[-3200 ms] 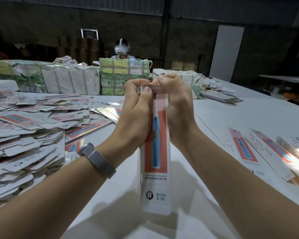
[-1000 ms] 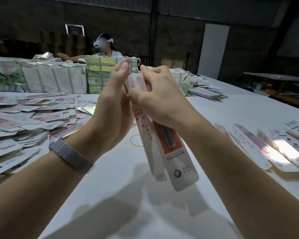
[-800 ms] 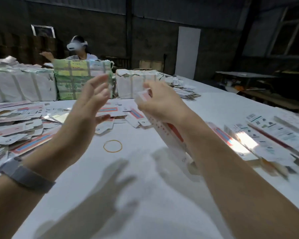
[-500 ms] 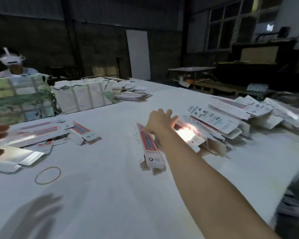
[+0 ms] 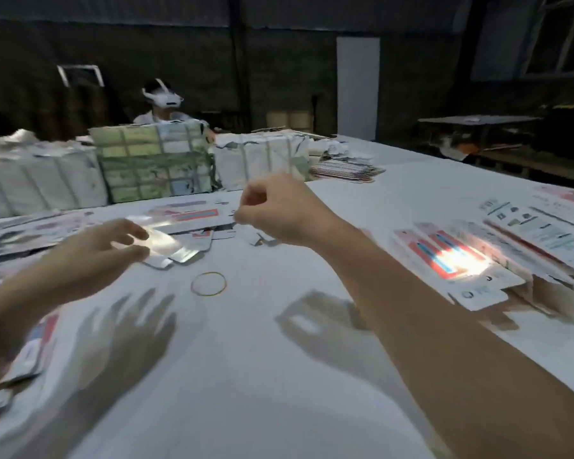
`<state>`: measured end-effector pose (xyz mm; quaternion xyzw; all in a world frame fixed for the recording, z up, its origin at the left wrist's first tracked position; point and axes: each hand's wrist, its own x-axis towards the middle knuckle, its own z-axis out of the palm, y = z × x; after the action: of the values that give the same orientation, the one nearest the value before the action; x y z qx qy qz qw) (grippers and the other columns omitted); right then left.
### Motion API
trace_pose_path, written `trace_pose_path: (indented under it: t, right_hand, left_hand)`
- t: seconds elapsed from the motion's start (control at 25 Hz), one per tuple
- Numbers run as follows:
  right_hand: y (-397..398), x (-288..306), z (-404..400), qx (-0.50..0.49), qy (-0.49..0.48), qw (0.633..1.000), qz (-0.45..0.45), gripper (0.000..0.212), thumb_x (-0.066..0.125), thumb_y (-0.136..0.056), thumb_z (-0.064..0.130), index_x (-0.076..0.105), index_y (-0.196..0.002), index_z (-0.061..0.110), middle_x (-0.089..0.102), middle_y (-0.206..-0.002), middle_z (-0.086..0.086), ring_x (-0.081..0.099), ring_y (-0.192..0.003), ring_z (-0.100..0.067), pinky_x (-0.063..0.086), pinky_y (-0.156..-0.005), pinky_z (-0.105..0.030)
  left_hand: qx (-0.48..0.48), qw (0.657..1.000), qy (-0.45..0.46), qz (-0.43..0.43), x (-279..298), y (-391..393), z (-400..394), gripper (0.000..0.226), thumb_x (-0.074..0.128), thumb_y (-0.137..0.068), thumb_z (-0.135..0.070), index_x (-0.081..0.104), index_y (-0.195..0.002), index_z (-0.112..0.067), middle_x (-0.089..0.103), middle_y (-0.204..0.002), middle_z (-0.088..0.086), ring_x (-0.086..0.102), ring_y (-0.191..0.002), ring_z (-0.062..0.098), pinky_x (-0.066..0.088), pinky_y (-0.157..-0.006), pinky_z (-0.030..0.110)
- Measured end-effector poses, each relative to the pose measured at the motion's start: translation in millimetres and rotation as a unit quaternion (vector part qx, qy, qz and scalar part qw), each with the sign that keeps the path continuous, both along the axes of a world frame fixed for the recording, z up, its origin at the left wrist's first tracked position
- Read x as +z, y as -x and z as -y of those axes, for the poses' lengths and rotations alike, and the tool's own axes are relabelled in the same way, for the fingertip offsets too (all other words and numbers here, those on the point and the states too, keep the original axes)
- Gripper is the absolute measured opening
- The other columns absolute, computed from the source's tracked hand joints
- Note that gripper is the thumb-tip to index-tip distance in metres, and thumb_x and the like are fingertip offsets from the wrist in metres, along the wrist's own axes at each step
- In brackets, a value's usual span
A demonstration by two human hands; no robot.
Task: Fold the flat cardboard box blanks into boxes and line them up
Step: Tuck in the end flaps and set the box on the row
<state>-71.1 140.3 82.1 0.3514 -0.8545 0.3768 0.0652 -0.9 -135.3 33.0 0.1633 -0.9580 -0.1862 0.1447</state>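
1. At the table's 9 o'clock side, the left hand reaches with fingers spread and relaxed toward the scattered flat white-and-red cardboard box blanks; its fingertips lie at the edge of a sunlit blank, and motion blur hides whether they touch it.
2. At 12 o'clock from the centre, the right hand hovers above the white table, fingers loosely curled, thumb near the forefinger, holding nothing visible.
3. Between the 2 hands, nearer the viewer, a thin yellow rubber band lies flat on the table.
4. At 3 o'clock, the folded white-and-red cardboard boxes lie side by side in a row, partly in a sun patch.
5. At 11 o'clock, wrapped paper bundles stand along the far edge, and behind them sits a person wearing a white headset.
6. At 1 o'clock, a low stack of flat printed sheets rests beside the bundles.
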Motion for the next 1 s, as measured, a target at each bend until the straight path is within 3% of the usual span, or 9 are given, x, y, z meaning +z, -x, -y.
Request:
trace_pose_path:
  t: [0.12,0.24,0.36,0.48,0.6,0.72,0.8,0.88,1.0]
  right_hand:
    - [-46,-5,29,0.099,0.007,0.994,-0.038,0.019,0.07,-0.082,0.025,0.06,-0.066,0.027,0.059,-0.062,0.012,0.054,-0.062,-0.004,0.041,-0.056,-0.023]
    - [-70,-14,41,0.151,0.004,0.987,-0.051,0.017,0.072,-0.081,0.025,0.061,-0.067,0.026,0.062,-0.063,0.01,0.055,-0.059,-0.005,0.042,-0.053,-0.019]
    - [-76,-23,47,0.169,0.008,0.985,-0.044,0.019,0.073,-0.08,0.023,0.061,-0.066,0.026,0.062,-0.062,0.009,0.053,-0.058,-0.005,0.04,-0.056,-0.019]
    - [-73,-30,50,0.164,0.015,0.985,-0.043,0.019,0.073,-0.08,0.022,0.061,-0.065,0.025,0.062,-0.06,0.007,0.053,-0.057,-0.007,0.043,-0.059,-0.025]
    - [-72,-35,51,0.167,0.021,0.984,-0.048,0.021,0.072,-0.08,0.022,0.059,-0.065,0.028,0.063,-0.061,0.007,0.055,-0.058,-0.008,0.046,-0.066,-0.029]
    - [-72,-34,51,0.15,0.063,0.984,-0.067,0.021,0.073,-0.082,0.02,0.06,-0.067,0.026,0.062,-0.061,0.007,0.053,-0.058,-0.009,0.042,-0.058,-0.023]
    - [-70,-28,50,0.127,0.13,0.981,-0.071,0.015,0.073,-0.083,0.019,0.063,-0.072,0.022,0.062,-0.062,0.003,0.053,-0.057,-0.011,0.037,-0.053,-0.017]
    - [-70,-22,49,0.114,0.202,0.969,-0.081,0.011,0.074,-0.082,0.024,0.063,-0.084,0.022,0.063,-0.071,0.006,0.055,-0.066,-0.008,0.037,-0.058,-0.013]
    - [-69,-20,48,0.096,0.238,0.957,-0.137,0.049,0.076,-0.077,0.042,0.052,-0.117,0.026,0.057,-0.11,0.005,0.052,-0.101,-0.008,0.039,-0.08,-0.015]
  left_hand:
    - [0.203,0.959,0.119,0.158,3,-44,46,0.075,0.05,-0.072,-0.066,0.045,-0.138,-0.032,0.047,-0.149,0.016,0.039,-0.137,0.044,0.033,-0.11,0.052]
    - [0.279,0.914,0.058,0.29,2,-77,68,0.08,0.056,-0.068,-0.067,0.046,-0.136,-0.028,0.043,-0.148,0.02,0.039,-0.135,0.05,0.032,-0.111,0.061]
    - [0.25,0.933,0.097,0.238,-7,-76,63,0.038,0.058,-0.087,-0.041,0.056,-0.12,-0.024,0.059,-0.13,0.015,0.058,-0.117,0.038,0.045,-0.1,0.05]
    - [0.251,0.935,0.187,0.167,-7,-70,47,0.011,0.059,-0.087,-0.022,0.056,-0.097,-0.023,0.062,-0.098,0.007,0.063,-0.106,0.034,0.039,-0.097,0.05]
    - [0.254,0.929,0.218,0.157,8,-69,28,0.014,0.055,-0.084,-0.008,0.05,-0.078,-0.019,0.048,-0.078,0.001,0.061,-0.098,0.033,0.034,-0.102,0.053]
    - [0.188,0.949,0.252,-0.015,43,-71,-4,0.019,0.051,-0.091,-0.004,0.063,-0.086,-0.017,0.055,-0.074,0.0,0.056,-0.077,0.031,0.042,-0.089,0.048]
    - [0.112,0.935,0.273,-0.199,64,-72,-36,0.021,0.048,-0.1,-0.018,0.069,-0.098,-0.021,0.065,-0.079,0.007,0.059,-0.073,0.035,0.045,-0.067,0.038]
    - [0.016,0.912,0.238,-0.333,79,-76,-71,0.028,0.042,-0.102,-0.027,0.07,-0.103,-0.022,0.071,-0.087,0.012,0.065,-0.076,0.041,0.05,-0.059,0.039]
    - [-0.088,0.886,0.091,-0.446,90,-77,-110,0.026,0.05,-0.099,-0.02,0.076,-0.105,-0.014,0.074,-0.088,-0.001,0.07,-0.077,0.022,0.055,-0.064,0.033]
